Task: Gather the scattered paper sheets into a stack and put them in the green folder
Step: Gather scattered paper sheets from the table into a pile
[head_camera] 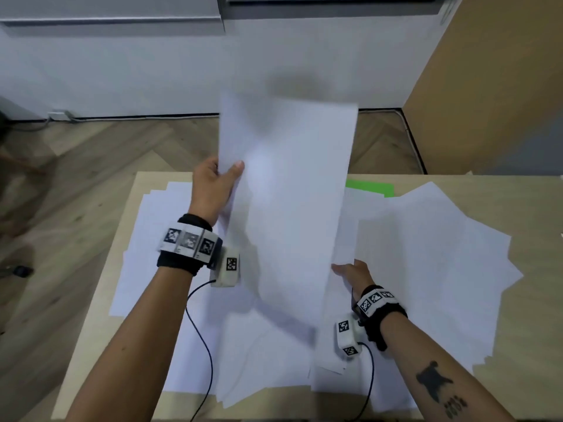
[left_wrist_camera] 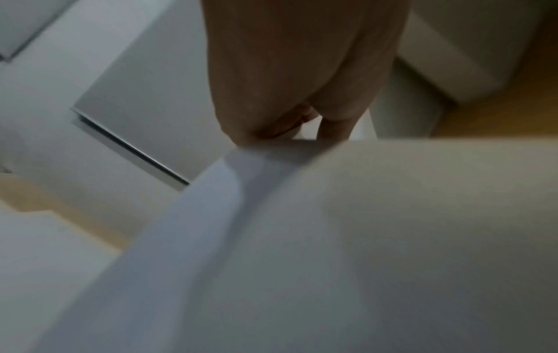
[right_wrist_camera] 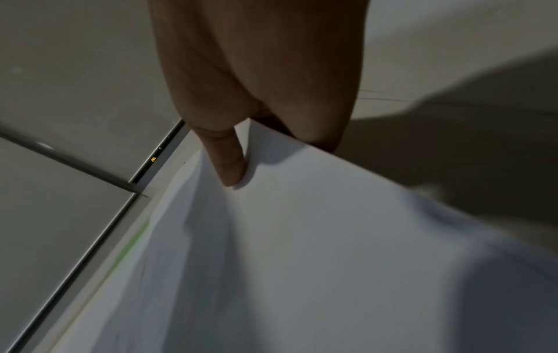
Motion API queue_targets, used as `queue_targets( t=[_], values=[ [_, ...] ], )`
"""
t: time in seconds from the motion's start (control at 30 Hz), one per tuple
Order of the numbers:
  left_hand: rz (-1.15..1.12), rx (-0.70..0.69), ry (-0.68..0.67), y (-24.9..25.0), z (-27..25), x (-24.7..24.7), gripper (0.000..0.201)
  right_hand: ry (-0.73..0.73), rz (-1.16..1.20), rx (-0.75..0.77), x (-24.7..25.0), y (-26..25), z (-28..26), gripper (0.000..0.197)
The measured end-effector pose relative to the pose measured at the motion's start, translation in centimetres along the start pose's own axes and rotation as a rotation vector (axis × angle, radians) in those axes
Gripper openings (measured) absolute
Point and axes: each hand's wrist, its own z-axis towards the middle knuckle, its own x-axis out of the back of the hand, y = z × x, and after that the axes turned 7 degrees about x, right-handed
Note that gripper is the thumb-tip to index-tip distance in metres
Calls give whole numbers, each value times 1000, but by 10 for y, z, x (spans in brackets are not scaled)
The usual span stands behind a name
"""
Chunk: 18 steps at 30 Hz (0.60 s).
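Both hands pinch the lifted paper sheets (head_camera: pixel 286 190), left hand (head_camera: pixel 213 190) high on the left edge and right hand (head_camera: pixel 350 271) low on the right, long side pointing away, with the green folder (head_camera: pixel 370 187) beyond, nearer the right hand.

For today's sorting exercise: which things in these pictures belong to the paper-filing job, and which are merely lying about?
Belong to the job:
- held white paper sheets, gripped by left hand and right hand
- scattered white paper sheets
- flat green folder
- light wooden table

Lying about:
- black cable along the skirting
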Motion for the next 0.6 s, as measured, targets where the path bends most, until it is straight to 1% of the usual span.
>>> queue_targets(
  t=[0.03, 0.07, 0.1, 0.13, 0.17, 0.2, 0.23, 0.3, 0.37, 0.4, 0.43, 0.53, 0.6],
  values=[
    [120, 36, -23, -15, 0, -5, 20, -5, 15, -8, 0, -2, -3, 78],
    [248, 71, -44, -30, -2, -9, 16, -11, 23, -4, -1, -4, -5, 82],
    [361, 103, -57, -46, -6, -14, 17, -10, 28, -15, -1, -5, -7, 85],
    [448, 143, -57, -63, -12, -19, 22, -25, 43, -20, 0, -5, -6, 86],
    [496, 187, -55, -80, -18, -23, 28, -22, 52, -31, -1, -6, -6, 85],
    [516, 245, -56, -95, -24, -26, 30, -28, 72, -41, -1, -7, -7, 80],
    [517, 298, -61, -111, -30, -29, 30, -24, 93, -55, 0, -6, -4, 73],
    [523, 408, -70, -136, -41, -35, 25, -48, 204, -108, 5, -3, -3, 67],
    [494, 491, -55, -154, -50, -40, 19, -145, 285, -122, 8, -4, -4, 67],
    [471, 519, -51, -158, -54, -44, 16, -181, 267, -112, 9, -7, -7, 68],
    [454, 537, -50, -159, -58, -48, 15, -188, 207, -80, 8, -9, -9, 65],
    [368, 613, -70, -159, -63, -62, 13, -140, 69, 79, 6, -5, -12, 34],
    [270, 655, -141, -156, -63, -67, 8, -133, 74, 120, 1, -8, -19, 31]
  ],
)
